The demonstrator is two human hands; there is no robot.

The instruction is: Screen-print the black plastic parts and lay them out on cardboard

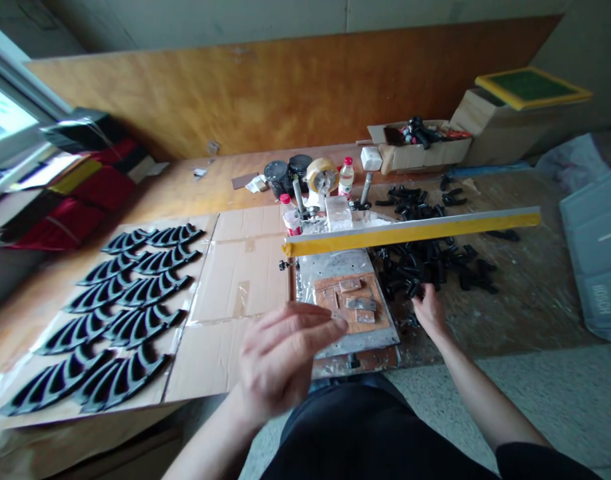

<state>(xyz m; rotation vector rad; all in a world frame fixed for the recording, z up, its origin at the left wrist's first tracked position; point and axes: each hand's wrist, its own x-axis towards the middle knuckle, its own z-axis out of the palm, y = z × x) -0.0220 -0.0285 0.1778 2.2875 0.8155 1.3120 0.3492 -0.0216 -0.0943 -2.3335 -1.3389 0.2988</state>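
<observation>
My left hand hovers over the near left side of a metal plate on a small bench fixture. Its upper fingers stretch to the right, the lower ones are bent, and no object shows in it. Below the fingertips lies a brown board with several small blocks on it. On the right, my right hand pinches a small black plastic piece at the near edge of a loose pile of similar black parts. A long yellow-and-grey bar spans above the plate.
Black curved, ribbed parts lie in two columns on cardboard at left. Behind the fixture stand black tubs, a tape roll and red-capped bottles. An open carton sits far right; a grey bin stands nearer.
</observation>
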